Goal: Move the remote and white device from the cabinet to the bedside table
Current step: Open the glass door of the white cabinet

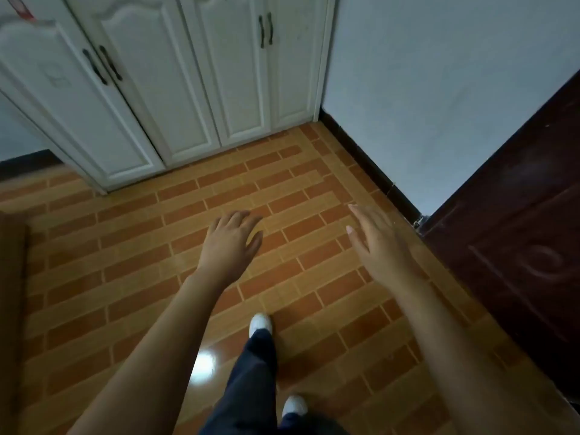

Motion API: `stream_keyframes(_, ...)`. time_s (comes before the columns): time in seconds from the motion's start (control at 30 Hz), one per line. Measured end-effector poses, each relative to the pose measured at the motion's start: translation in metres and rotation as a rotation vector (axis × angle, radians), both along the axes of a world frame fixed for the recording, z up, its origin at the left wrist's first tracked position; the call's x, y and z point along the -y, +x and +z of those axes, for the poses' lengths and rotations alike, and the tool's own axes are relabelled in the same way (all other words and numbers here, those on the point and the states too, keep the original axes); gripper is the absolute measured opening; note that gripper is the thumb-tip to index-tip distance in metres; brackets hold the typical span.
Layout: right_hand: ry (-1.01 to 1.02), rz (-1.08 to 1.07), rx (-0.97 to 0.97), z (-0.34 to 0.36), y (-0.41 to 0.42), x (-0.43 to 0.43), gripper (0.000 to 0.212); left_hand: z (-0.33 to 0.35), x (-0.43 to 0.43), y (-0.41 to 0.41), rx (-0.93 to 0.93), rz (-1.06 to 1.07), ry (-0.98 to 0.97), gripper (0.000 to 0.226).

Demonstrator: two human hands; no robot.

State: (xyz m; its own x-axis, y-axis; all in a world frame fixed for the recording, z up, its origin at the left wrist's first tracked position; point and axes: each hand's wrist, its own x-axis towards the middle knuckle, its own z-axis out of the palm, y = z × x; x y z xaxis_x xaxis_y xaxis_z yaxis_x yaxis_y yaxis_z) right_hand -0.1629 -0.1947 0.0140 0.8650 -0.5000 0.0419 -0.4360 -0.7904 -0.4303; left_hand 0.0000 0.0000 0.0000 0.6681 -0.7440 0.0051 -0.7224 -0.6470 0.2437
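Observation:
A tall white cabinet (175, 89) with several closed panelled doors and dark handles (265, 29) fills the upper left. No remote, white device or bedside table shows in this view. My left hand (230, 240) is stretched out over the floor, palm down, fingers loosely curled and holding nothing. My right hand (376, 243) reaches forward to its right, fingers straight and apart, also with nothing in it. Both hands are well short of the cabinet doors.
The floor (125, 246) is orange-brown brick-pattern tile. A pale wall (439, 89) with a dark skirting runs on the right, ending at a dark red-brown door (518, 246). A brown furniture edge (11, 293) is at the far left. My dark trousers and white shoes (260, 323) are below.

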Motion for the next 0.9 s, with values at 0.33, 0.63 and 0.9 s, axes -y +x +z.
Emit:
stream_keyframes(0.33,-0.045,0.033,-0.024,0.006,0.149,0.057,0.045,-0.003,0.056,0.144,0.022,-0.024,-0.013,0.041)
stream_keyframes(0.63,0.026,-0.042,0.118,0.013,0.253,0.114,0.043,0.003,0.119,0.259,-0.037,-0.047,-0.036,0.039)
stream_keyframes(0.9,-0.011,-0.042,0.191,0.010,0.332,0.197,0.040,-0.009,0.196,0.338,-0.043,-0.057,-0.058,0.038)
